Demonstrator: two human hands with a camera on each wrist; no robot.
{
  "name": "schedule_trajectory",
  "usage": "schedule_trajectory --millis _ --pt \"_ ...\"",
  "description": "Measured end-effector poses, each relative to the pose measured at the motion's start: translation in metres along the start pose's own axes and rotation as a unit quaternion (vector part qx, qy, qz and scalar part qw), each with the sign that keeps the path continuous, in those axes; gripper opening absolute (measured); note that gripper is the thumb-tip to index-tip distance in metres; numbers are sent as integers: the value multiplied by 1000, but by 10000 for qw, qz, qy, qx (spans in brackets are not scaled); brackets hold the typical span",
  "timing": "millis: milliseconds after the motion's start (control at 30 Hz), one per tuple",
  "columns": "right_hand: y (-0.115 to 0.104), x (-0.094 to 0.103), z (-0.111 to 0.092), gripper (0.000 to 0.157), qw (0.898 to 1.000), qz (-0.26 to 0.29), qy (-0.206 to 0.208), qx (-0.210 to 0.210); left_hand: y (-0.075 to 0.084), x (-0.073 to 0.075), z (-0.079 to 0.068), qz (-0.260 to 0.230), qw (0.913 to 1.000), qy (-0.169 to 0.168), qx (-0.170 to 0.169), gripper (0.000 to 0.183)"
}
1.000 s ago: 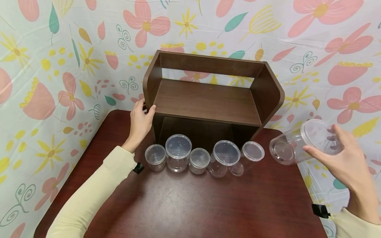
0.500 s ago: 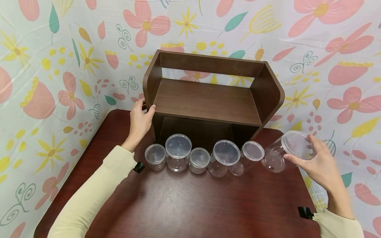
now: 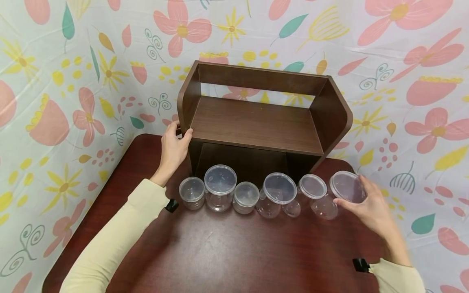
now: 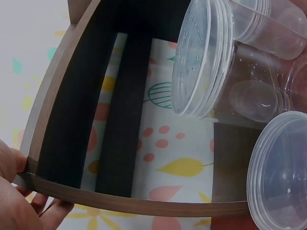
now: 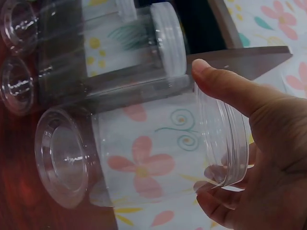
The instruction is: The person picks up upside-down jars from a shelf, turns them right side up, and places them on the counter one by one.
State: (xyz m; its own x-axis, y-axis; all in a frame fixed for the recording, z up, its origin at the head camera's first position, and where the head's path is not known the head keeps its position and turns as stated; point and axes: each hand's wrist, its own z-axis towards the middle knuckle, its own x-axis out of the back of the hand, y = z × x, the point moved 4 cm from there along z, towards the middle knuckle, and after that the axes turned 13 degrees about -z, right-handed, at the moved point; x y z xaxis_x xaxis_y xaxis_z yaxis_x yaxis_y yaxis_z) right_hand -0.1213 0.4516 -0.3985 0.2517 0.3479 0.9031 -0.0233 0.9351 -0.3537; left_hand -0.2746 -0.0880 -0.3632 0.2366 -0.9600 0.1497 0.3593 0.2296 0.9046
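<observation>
My right hand (image 3: 371,209) grips a clear plastic jar (image 3: 347,186) around its lid, thumb on one side and fingers on the other. In the right wrist view this jar (image 5: 144,158) is see-through and appears to have nothing in it. It is at the right end of a row of clear lidded jars; whether its base touches the table, I cannot tell. My left hand (image 3: 174,150) holds the left side of a dark brown wooden shelf unit (image 3: 256,124), thumb on the front edge and fingers behind the panel.
Several clear jars stand before the shelf unit: a small one (image 3: 192,194), a wide one (image 3: 220,181), another small one (image 3: 246,196), a wide tall one (image 3: 280,189) and a narrower one (image 3: 313,186). Below them extends the reddish-brown table (image 3: 227,252). A flowered cloth (image 3: 370,36) hangs behind.
My right hand has brought the jar leftward and down, from beyond the table's right side to beside the row. The left hand stays on the shelf unit.
</observation>
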Motion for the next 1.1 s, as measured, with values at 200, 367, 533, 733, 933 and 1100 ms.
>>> schedule_trajectory --millis 200,367,533,733,933,1100 --pt "1 -13 -2 112 9998 174 -102 62 1 0 0 -35 10000 -6 -20 34" --pt "5 -20 -5 114 9999 82 -135 16 0 -1 0 -30 10000 -7 -16 34" --pt "5 -25 -7 114 9999 93 -50 94 1 0 -1 33 10000 -16 -5 34" --pt "4 -28 -8 113 9996 109 60 250 1 0 -2 41 10000 -18 28 34" --pt "3 -30 -7 114 9996 143 -8 253 0 0 -1 6 10000 -7 3 34" --pt "2 -32 -7 114 9995 195 -70 250 0 -1 -1 1 10000 12 -11 35"
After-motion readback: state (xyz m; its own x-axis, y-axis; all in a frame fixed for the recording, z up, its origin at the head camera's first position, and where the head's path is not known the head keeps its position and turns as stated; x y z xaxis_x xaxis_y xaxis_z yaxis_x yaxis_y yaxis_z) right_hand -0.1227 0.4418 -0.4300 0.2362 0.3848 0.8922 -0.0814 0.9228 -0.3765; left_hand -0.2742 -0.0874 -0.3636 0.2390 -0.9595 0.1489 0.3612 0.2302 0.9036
